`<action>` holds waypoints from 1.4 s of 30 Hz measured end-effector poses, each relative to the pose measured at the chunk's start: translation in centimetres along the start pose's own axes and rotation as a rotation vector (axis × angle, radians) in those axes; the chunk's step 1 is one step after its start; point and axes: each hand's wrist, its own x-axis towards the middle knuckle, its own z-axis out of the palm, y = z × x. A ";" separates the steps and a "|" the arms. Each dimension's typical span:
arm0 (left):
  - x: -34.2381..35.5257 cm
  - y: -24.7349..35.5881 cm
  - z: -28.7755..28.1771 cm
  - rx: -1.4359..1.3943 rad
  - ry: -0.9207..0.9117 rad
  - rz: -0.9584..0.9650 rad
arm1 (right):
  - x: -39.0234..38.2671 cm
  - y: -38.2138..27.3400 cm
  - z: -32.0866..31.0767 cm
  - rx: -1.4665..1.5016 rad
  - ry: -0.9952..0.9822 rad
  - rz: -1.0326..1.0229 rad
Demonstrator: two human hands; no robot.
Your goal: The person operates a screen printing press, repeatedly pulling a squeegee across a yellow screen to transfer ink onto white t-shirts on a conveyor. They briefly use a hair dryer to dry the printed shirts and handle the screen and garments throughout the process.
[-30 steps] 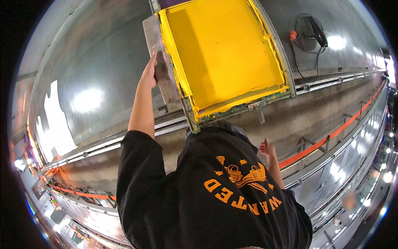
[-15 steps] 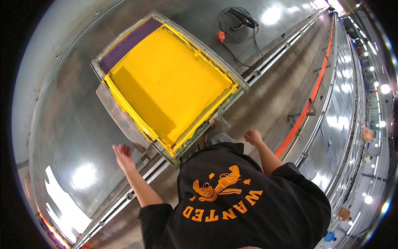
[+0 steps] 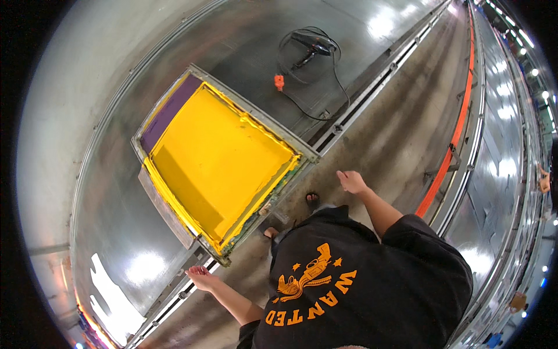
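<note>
My left hand (image 3: pixel 202 278) is beside the near-left corner of a screen frame (image 3: pixel 258 116) filled with yellow ink (image 3: pixel 221 163), a purple band (image 3: pixel 171 107) along its far-left side. Its fingers are apart, loosely bent, holding nothing. A worn board (image 3: pixel 165 209) runs along the frame's left side. My right hand (image 3: pixel 351 181) hangs over the aisle, right of the frame's corner, fingers loosely curled and empty. The frame lies on a long grey metal table (image 3: pixel 110 192).
A black hot-air gun (image 3: pixel 314 46) with looped cord and orange plug (image 3: pixel 279 82) lies beyond the frame. A metal rail (image 3: pixel 349 122) edges the table. My sandalled foot (image 3: pixel 312 198) is on the aisle floor (image 3: pixel 395 122). An orange strip (image 3: pixel 462 122) borders another table (image 3: pixel 494 174) at right, with people (image 3: pixel 544 179) farther off.
My left hand has come away from the board at the frame's side. The view has turned, putting the frame farther left and lower. My right hand has risen beside the frame's corner.
</note>
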 end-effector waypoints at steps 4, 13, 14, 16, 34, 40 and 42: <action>-6.7 -0.5 1.3 0.039 0.017 0.086 | 2.5 6.6 -2.6 0.012 -0.093 0.187; -13.7 1.5 5.6 0.019 -0.097 0.198 | 3.4 15.4 -4.4 -0.367 -0.244 0.373; -14.0 1.9 6.9 0.015 -0.125 0.209 | 3.2 15.3 -4.2 -0.289 -0.186 0.332; -14.5 2.6 9.0 -0.004 -0.163 0.224 | 3.7 13.9 -4.3 -0.164 -0.059 0.163; -30.6 -1.6 29.2 0.149 -0.588 0.276 | 24.1 -14.0 -23.3 0.765 0.123 -0.073; -38.7 -7.6 36.7 0.198 -0.484 0.136 | 37.7 -15.5 -23.5 0.776 0.148 0.099; -43.2 -7.7 38.8 0.320 -0.538 0.146 | 40.1 -16.3 -23.1 0.762 0.153 0.223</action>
